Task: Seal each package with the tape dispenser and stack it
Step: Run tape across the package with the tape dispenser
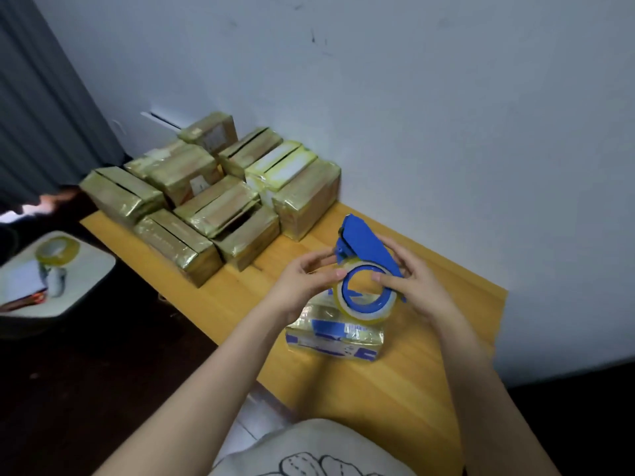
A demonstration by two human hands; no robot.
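Observation:
A blue tape dispenser (pixel 364 247) with a roll of clear tape (pixel 369 310) is held in the air above the wooden table (pixel 395 383). My left hand (pixel 302 286) pinches the roll's left side near the dispenser's front. My right hand (pixel 417 283) grips the dispenser's right side, a finger reaching into the roll's core. Right under the dispenser lies a small white-and-blue package (pixel 335 334) wrapped in glossy tape. A pile of taped cardboard packages (pixel 213 197) is stacked at the table's far left end against the wall.
A white wall runs along the table's far side. At the left, a low white stool (pixel 86 280) carries a spare tape roll (pixel 56 250), a small bottle and a notebook. A dark curtain hangs at the upper left. The floor is dark.

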